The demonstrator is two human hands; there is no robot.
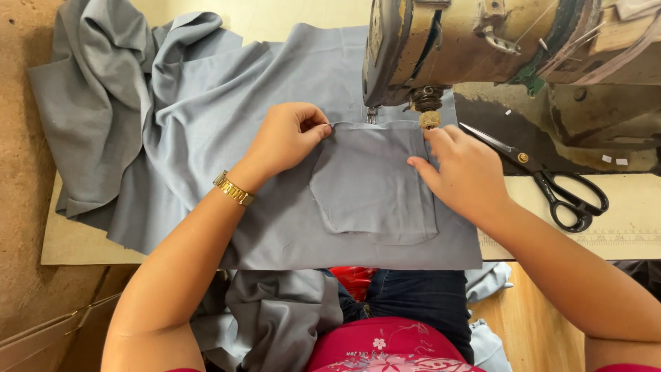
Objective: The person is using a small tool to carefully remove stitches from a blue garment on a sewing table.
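Two hands are steadying a soft grey pocket piece (372,182) at frame centre, under the sewing machine (482,48).
Left hand (286,138) is pinching its limp top edge; right hand (465,169) is pressing flat, fingers spread narrowly; light cloth, likely shifting easily.

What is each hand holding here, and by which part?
The left hand pinches the top left corner of the grey pocket piece. The right hand holds nothing; its fingers press flat on the pocket's right edge.
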